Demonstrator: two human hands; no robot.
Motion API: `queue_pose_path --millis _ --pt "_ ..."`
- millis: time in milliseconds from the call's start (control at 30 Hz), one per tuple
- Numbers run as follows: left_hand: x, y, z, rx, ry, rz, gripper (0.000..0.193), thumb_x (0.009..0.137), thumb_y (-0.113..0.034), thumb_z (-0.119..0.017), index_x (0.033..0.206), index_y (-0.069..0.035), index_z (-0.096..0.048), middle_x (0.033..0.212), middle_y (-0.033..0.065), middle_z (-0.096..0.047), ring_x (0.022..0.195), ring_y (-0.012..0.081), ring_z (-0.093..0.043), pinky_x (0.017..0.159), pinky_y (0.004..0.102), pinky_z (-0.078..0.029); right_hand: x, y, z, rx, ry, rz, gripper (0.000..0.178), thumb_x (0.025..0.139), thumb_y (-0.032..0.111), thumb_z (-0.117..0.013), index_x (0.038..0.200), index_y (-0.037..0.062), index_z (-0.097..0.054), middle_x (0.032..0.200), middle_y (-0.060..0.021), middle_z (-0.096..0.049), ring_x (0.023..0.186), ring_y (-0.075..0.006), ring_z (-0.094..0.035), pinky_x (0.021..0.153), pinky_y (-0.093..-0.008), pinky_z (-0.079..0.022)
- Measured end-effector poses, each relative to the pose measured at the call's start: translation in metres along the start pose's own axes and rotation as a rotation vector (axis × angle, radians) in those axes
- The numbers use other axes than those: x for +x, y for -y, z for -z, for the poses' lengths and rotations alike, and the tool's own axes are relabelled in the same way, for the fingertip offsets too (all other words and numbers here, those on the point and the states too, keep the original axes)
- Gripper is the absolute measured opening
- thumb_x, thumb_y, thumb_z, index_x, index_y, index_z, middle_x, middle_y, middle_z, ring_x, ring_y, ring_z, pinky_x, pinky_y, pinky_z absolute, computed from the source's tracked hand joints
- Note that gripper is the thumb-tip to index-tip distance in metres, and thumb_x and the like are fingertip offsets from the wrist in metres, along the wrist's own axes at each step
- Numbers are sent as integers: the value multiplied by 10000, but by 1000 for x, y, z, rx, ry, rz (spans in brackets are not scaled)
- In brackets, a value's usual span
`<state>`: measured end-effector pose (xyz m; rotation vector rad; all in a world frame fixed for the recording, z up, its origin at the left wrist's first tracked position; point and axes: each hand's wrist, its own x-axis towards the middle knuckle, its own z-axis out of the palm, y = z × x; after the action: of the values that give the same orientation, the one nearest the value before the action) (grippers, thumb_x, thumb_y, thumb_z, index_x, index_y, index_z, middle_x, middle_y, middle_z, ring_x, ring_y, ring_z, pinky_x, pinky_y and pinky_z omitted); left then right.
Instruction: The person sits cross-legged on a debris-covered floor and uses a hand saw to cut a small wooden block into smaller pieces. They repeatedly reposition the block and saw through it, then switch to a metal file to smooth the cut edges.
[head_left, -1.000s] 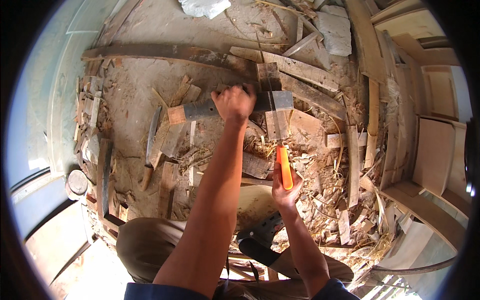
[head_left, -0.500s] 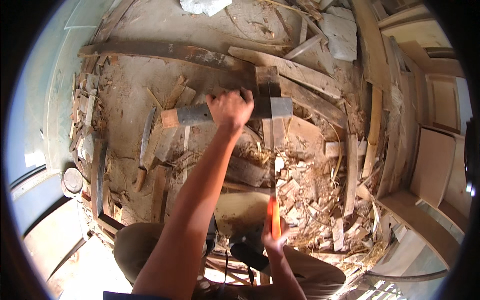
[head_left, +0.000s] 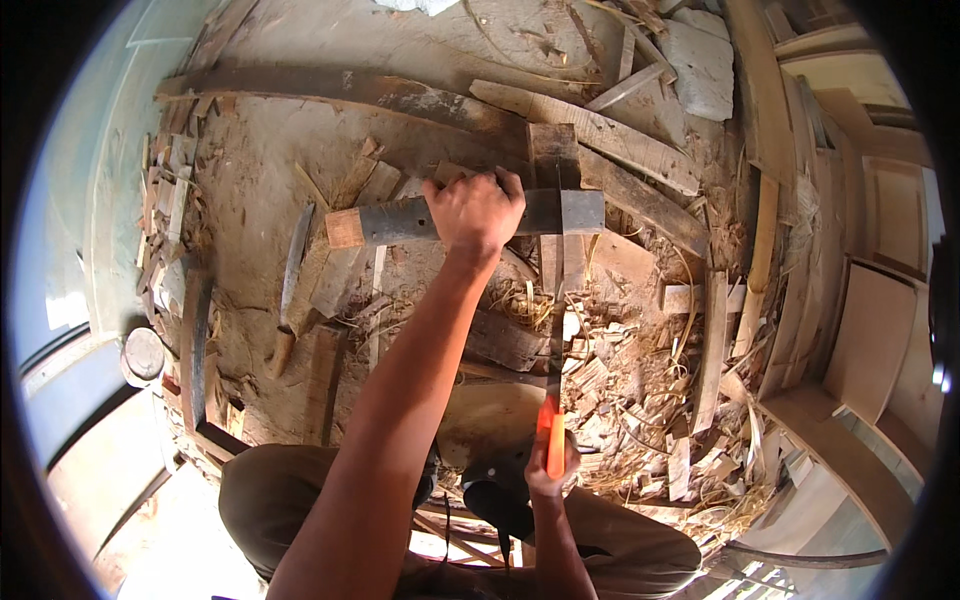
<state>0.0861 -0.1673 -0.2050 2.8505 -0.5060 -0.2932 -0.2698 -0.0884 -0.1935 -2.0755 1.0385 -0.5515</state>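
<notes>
My left hand (head_left: pixel 478 210) is wrapped over a dark, weathered piece of timber (head_left: pixel 390 222) that lies crosswise, its left end showing lighter cut wood. In my right hand (head_left: pixel 550 470) is the orange handle of a handsaw (head_left: pixel 557 375). Its long thin blade runs away from me and crosses the timber near the right end, with a short greyish piece (head_left: pixel 582 212) to the right of the blade. A wooden block (head_left: pixel 553 145) sits behind the timber under the saw's far end. How deep the blade sits in the wood cannot be made out.
Wood chips and offcuts (head_left: pixel 620 390) cover the floor at right. A large knife (head_left: pixel 293 270) with a wooden handle lies at left. A long dark beam (head_left: pixel 330 85) stretches across the back, near loose planks (head_left: pixel 600 130) and a pale stone block (head_left: pixel 700 70). Wooden panels (head_left: pixel 870 330) stand far right.
The whole view has shifted slightly, moving the timber and my left hand a little rightward in the picture. The saw has drawn slightly toward me across the timber. Both grips are unchanged.
</notes>
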Motion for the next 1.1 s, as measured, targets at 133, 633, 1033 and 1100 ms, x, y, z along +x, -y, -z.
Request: queue_pose_path --millis 133,633,1033,1100 --pt "-6 6 -9 -49 -152 -90 489 951 -327 -473 645 -43 -727 688 187 -700 682 335 -668 925 485 -390 55 22 -16 102 -54 -126 136 892 50 -637 774 -14 -659 506 -41 -505 412 -108 -441 400 -311 -339" --pt "-3 5 -14 -3 -227 -67 457 947 -305 -478 625 -107 -737 677 132 -711 647 259 -680 940 438 -377 103 23 -51 161 -29 -58 170 860 76 -676 708 33 -615 516 -16 -508 434 -95 -472 399 -303 -366" --pt "-6 9 -8 -72 -127 -66 449 954 -299 -485 679 -52 -739 738 182 -719 727 333 -705 1032 548 -365 34 1 -20 -21 51 -93 124 862 92 -647 762 20 -636 567 -55 -563 470 -159 -543 464 -317 -433" --pt "-11 9 -12 -32 -208 -91 444 952 -302 -489 687 -57 -748 749 182 -723 747 334 -714 1059 552 -353 46 10 -16 86 24 -122 144 864 105 -659 756 13 -631 559 -59 -559 471 -160 -541 460 -322 -426"
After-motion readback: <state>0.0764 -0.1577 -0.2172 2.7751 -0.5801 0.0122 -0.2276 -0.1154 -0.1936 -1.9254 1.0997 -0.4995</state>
